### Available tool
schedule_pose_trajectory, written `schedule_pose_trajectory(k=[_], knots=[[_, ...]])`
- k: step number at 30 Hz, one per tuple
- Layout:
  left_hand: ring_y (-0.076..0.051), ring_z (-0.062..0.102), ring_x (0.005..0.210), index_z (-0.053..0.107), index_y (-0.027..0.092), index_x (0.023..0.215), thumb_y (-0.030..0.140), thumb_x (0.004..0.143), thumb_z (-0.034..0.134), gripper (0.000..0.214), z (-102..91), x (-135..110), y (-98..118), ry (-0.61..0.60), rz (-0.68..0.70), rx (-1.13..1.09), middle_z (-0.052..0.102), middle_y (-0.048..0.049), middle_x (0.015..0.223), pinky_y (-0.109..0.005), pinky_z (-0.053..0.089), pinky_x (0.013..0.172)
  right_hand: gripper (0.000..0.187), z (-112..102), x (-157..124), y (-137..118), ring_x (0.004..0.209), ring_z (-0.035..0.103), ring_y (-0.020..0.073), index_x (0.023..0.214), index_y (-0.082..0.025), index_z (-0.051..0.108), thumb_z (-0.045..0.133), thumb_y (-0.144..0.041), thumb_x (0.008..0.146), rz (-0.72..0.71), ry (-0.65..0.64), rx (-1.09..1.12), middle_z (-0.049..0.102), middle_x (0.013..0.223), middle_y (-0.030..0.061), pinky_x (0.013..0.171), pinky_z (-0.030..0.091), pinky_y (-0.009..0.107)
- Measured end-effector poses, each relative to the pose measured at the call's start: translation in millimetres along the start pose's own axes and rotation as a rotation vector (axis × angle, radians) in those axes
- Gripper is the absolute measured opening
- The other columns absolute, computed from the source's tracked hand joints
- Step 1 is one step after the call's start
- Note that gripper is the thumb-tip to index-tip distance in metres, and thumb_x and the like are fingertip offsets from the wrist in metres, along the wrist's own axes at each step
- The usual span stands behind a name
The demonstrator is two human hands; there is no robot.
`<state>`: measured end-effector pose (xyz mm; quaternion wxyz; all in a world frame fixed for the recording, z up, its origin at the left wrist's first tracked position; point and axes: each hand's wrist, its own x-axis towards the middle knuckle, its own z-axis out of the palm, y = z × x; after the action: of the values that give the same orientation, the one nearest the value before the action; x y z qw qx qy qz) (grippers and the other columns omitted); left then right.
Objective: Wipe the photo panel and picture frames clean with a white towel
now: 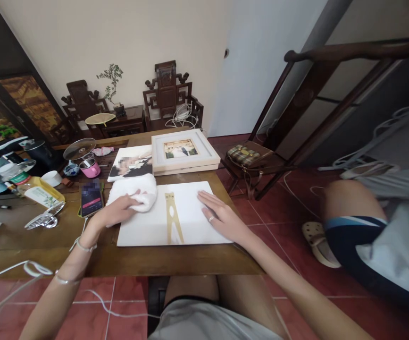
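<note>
A white panel (151, 229) lies on the wooden table in front of me, with a gold A-shaped piece (172, 222) along its middle that looks like a fold-out stand. My left hand (119, 208) grips a bunched white towel (128, 191), which rests over the panel's far left corner. On the panel's right part my right hand (221, 217) lies flat, fingers stretched out, a ring on one of them. Behind the towel is a photo print (126, 165), partly covered by it. Beside that stands a pale box (186, 165) with a framed picture on top.
Left of the towel are a phone (91, 197), a clear hair claw (45, 219), a bottle of yellowish liquid (36, 189) and a pink cup (90, 167). A chair (275, 158) with a checked bag (243, 155) stands right of the table. Another person's leg (353, 203) shows at right.
</note>
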<state>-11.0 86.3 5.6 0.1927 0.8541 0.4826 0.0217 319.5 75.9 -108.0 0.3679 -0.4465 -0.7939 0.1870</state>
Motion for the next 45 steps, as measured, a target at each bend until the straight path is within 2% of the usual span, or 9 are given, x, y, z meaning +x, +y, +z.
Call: schedule_pose_trajectory(k=[5,9,12,17,21,25,31,35,45], knots=[[-0.018,0.014,0.147,0.066,0.021,0.111,-0.003,0.077,0.037,0.051,23.1,-56,48,-0.231,0.101,-0.03,0.029,0.0026,0.155,-0.044,0.015,0.121,0.046,1,0,0,0.137,0.041,0.0261,0.137,-0.019,0.053,0.044,-0.028,0.093,0.0,-0.008,-0.03,0.049,0.144,0.0106,0.115,0.03,0.054],[-0.018,0.006,0.148,0.067,0.02,0.104,-0.005,0.076,0.037,0.049,32.3,-81,74,-0.269,0.07,0.013,0.024,0.0026,0.157,-0.043,0.016,0.122,0.045,0,0,0,0.136,0.042,0.0273,0.136,-0.02,0.054,0.045,-0.028,0.093,-0.004,-0.005,-0.016,0.05,0.144,0.0096,0.115,0.031,0.055],[-0.018,0.008,0.148,0.066,0.02,0.105,-0.005,0.077,0.036,0.048,25.0,-66,65,-0.28,0.085,0.009,0.025,0.0026,0.157,-0.043,0.014,0.122,0.045,0,0,-1,0.136,0.042,0.0273,0.137,-0.02,0.054,0.044,-0.029,0.093,0.002,-0.004,-0.015,0.05,0.144,0.0095,0.115,0.03,0.055],[-0.021,0.017,0.147,0.064,0.017,0.111,0.0,0.081,0.037,0.044,9.1,-5,27,-0.217,0.086,0.015,0.034,-0.0042,0.153,-0.045,0.013,0.12,0.045,-1,0,-2,0.137,0.04,0.0271,0.136,-0.019,0.054,0.044,-0.029,0.093,0.011,-0.011,-0.007,0.05,0.144,0.0102,0.116,0.029,0.053],[-0.026,0.013,0.147,0.059,0.016,0.121,0.004,0.085,0.038,0.044,15.8,30,11,-0.081,0.052,0.011,0.029,-0.0068,0.156,-0.053,0.01,0.119,0.046,-1,0,-1,0.137,0.041,0.0275,0.137,-0.016,0.054,0.043,-0.03,0.094,0.003,-0.017,-0.026,0.049,0.144,0.0128,0.115,0.03,0.054],[-0.027,0.004,0.148,0.061,0.019,0.12,-0.003,0.08,0.036,0.052,37.0,23,29,0.013,0.044,0.028,0.021,-0.0028,0.159,-0.06,0.004,0.117,0.046,0,0,0,0.137,0.041,0.0273,0.137,-0.014,0.053,0.042,-0.029,0.094,-0.005,-0.019,-0.037,0.049,0.144,0.0136,0.115,0.031,0.054],[-0.025,0.002,0.149,0.068,0.022,0.105,-0.011,0.068,0.035,0.059,63.6,-38,77,-0.044,0.209,0.044,0.022,0.0048,0.159,-0.06,0.004,0.119,0.046,0,1,1,0.136,0.042,0.0283,0.135,-0.014,0.055,0.043,-0.029,0.093,-0.009,-0.009,-0.029,0.05,0.142,0.014,0.115,0.031,0.055],[-0.027,0.003,0.148,0.069,0.02,0.102,-0.01,0.067,0.037,0.056,64.7,-55,88,-0.105,0.247,0.076,0.02,0.0053,0.159,-0.061,0.009,0.119,0.047,0,1,0,0.136,0.042,0.0285,0.135,-0.011,0.055,0.042,-0.028,0.093,-0.009,-0.017,-0.041,0.049,0.143,0.0159,0.115,0.031,0.054],[-0.032,0.013,0.147,0.063,0.019,0.118,-0.003,0.079,0.037,0.052,40.5,41,56,-0.038,0.102,0.158,0.028,-0.003,0.157,-0.063,0.017,0.114,0.046,0,1,2,0.137,0.041,0.0274,0.136,-0.016,0.054,0.043,-0.029,0.094,-0.005,-0.012,-0.03,0.05,0.143,0.0131,0.115,0.032,0.054]])
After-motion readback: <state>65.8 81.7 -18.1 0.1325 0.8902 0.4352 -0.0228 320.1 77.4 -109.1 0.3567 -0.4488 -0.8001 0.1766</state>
